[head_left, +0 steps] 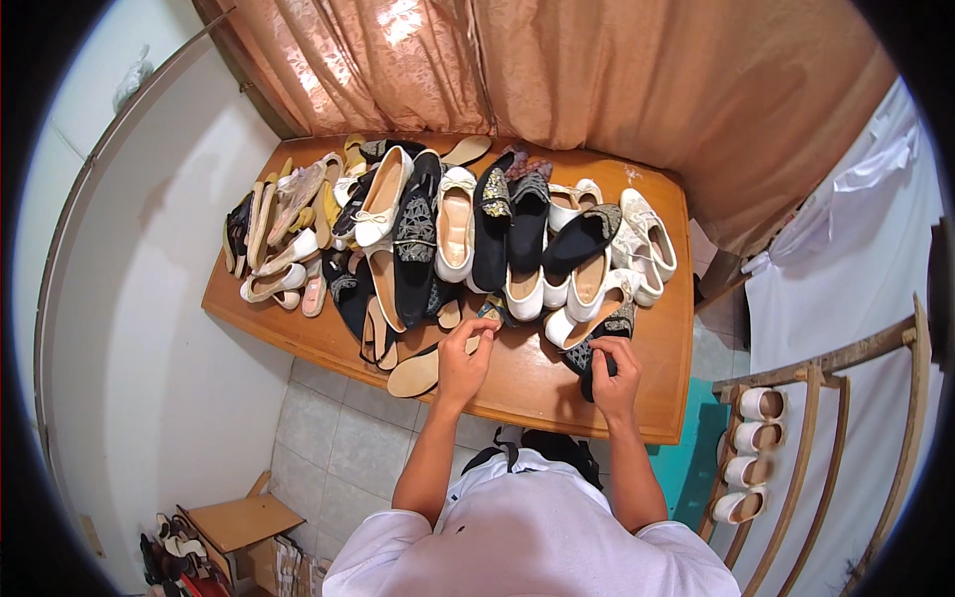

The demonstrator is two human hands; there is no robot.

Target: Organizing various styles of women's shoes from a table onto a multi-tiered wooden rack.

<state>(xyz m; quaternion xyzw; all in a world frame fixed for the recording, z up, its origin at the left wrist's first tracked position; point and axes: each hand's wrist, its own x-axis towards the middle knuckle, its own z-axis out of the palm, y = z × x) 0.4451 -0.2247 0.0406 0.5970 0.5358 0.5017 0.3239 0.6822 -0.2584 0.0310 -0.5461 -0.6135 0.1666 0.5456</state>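
Observation:
A pile of several flat shoes in white, black and beige (448, 229) covers a wooden table (667, 338). My right hand (614, 376) grips a black flat shoe (597, 350) with a patterned toe at the table's near right edge. My left hand (466, 360) is near the front of the pile, its fingers pinched at a small dark shoe (490, 314); whether it holds it is unclear. A beige sole (418, 374) lies just left of that hand, hanging over the table edge.
A wooden rack (826, 398) at the right carries several white shoes (758, 438). A peach curtain (557, 70) hangs behind the table. A small stool (244, 519) and more shoes (174, 552) sit on the tiled floor at lower left.

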